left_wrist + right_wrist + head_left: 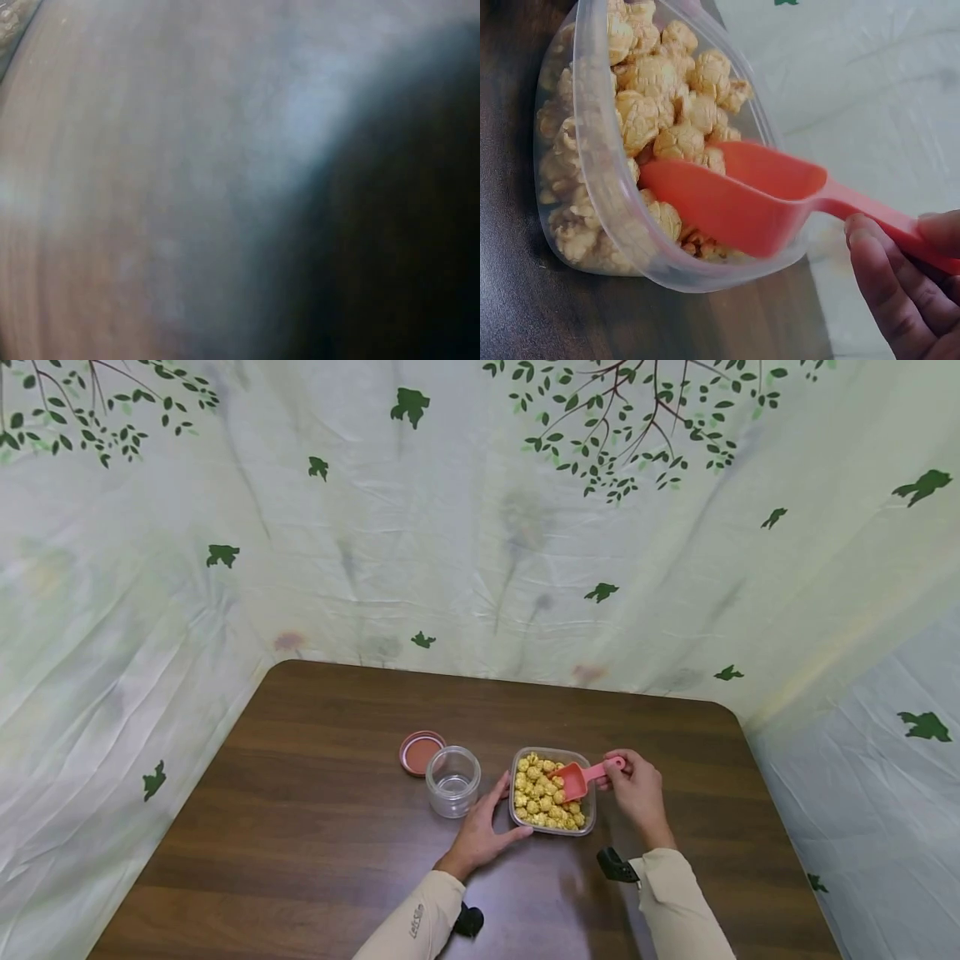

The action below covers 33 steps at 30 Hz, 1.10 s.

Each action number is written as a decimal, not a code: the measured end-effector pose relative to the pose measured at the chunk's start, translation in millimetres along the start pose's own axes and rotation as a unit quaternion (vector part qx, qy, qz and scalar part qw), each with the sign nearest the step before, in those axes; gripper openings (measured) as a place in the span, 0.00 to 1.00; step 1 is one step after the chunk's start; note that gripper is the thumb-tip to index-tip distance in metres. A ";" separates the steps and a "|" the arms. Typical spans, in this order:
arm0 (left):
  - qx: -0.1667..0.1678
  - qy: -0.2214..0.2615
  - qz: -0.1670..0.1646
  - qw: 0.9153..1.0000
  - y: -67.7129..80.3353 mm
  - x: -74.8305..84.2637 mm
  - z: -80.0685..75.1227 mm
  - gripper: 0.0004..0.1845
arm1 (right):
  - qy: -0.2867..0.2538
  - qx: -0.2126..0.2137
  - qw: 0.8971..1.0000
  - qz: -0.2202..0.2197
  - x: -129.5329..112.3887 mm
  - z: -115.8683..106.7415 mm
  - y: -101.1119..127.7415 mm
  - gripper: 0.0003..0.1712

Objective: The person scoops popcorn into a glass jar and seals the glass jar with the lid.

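- Here, the right hand (pixel 637 789) pinches the far end of the scoop's handle, fingers curled round it; the scoop (pixel 581 777) is coral plastic, its bowl resting in the popcorn (pixel 542 797).
- The scoop's long axis runs from the hand on the right down to the left, handle raised, open bowl pointing into the clear tub (pixel 552 828) at the table's (pixel 315 827) middle.
- It looks light and stiff, probably a bit slick; the handle end seems the natural place to grip it.
- The popcorn looks feather-light and crumbly, likely to roll off the scoop's lip.
- The left hand (pixel 483 831) lies spread against the tub's near-left corner, fingers fairly straight, bracing it, not gripping.
- 1 empty clear jar (pixel 453 781) stands just left of the tub, its reddish lid (pixel 421 752) beside it.
- The left wrist view is only blur.
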<state>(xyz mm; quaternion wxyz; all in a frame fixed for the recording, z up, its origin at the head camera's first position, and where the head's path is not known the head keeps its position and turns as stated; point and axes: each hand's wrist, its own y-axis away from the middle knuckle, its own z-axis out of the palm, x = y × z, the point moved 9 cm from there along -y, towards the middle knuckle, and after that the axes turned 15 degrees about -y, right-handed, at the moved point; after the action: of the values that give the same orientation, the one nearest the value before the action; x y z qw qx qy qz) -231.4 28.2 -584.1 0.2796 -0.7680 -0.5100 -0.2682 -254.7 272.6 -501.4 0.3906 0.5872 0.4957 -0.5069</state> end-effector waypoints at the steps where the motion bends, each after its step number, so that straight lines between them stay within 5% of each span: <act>1: 0.000 -0.002 0.002 1.000 -0.1 -0.1 0.8 0.51 | 0.007 0.003 1.000 0.000 -0.8 -0.5 1.0 0.10; 7: 0.004 -0.009 0.004 1.000 -0.7 -0.6 1.7 0.51 | -0.012 -0.001 1.000 0.009 2.0 1.7 1.1 0.09; 17: 0.000 -0.012 -0.002 1.000 0.3 -0.9 1.5 0.50 | -0.082 0.001 0.992 0.091 33.7 5.0 0.9 0.13; 26: -0.010 -0.020 -0.006 1.000 0.4 0.4 1.8 0.49 | -0.064 0.005 0.992 0.112 44.6 1.3 2.0 0.11; 33: -0.015 -0.021 -0.011 1.000 0.7 -0.2 2.1 0.49 | -0.136 -0.011 0.985 0.109 52.1 1.5 0.0 0.11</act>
<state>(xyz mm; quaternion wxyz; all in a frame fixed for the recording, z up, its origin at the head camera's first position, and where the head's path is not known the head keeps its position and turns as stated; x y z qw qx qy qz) -230.5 29.3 -585.8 0.2541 -0.7718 -0.5204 -0.2626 -255.3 280.9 -552.8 0.5137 0.5592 0.3767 -0.5306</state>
